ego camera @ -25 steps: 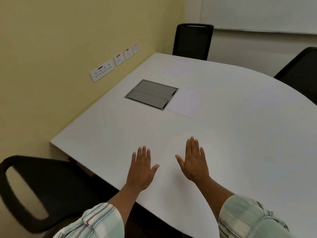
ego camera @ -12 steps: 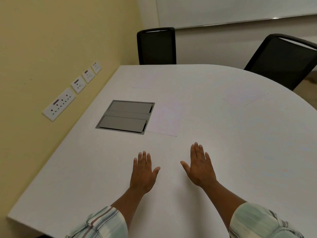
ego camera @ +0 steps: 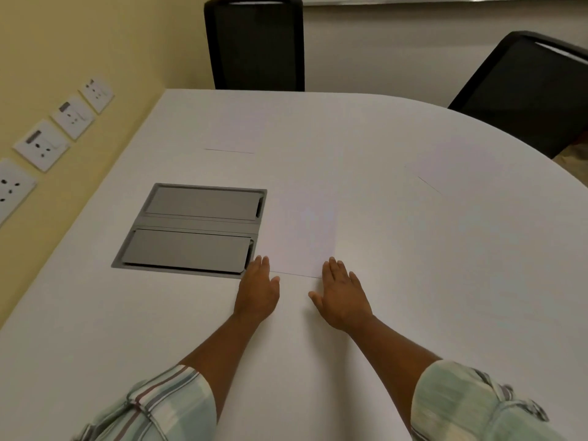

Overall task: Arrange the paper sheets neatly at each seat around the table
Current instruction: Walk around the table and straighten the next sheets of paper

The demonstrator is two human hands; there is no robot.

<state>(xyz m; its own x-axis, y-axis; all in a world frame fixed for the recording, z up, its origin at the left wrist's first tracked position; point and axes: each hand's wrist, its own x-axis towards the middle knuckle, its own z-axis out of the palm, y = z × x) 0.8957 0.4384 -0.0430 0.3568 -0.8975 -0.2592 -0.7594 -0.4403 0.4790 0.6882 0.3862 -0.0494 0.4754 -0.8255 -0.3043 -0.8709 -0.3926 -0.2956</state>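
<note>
White paper on a white surface (ego camera: 413, 297), so the edges are showing only faintly. The nearest sheet (ego camera: 302, 233) is lying flat mid-surface. Its left edge is running right along the grey cable box (ego camera: 194, 229) and its near edge is facing the person.

The left hand (ego camera: 257, 291) is sitting palm-down at the sheet's near-left corner, fingertips beside the box corner. The right hand (ego camera: 343, 297) is sitting palm-down at the near-right corner, fingertips overlapping that corner. Both grips are wide, fingers straight and together, holding nothing. I can't tell whether the palms are pressing or hovering.

The second sheet (ego camera: 235, 132) is lying in front of the far chair (ego camera: 254, 43), with only its near edge reading as a thin line. The third sheet (ego camera: 451, 160) is lying skewed near the curved right edge, in front of the right chair (ego camera: 525, 87). It is sitting well apart from the nearest sheet, with a broad run of surface lying between them.

Wall sockets (ego camera: 41, 144) are lining the yellow wall along the surface's left edge.
</note>
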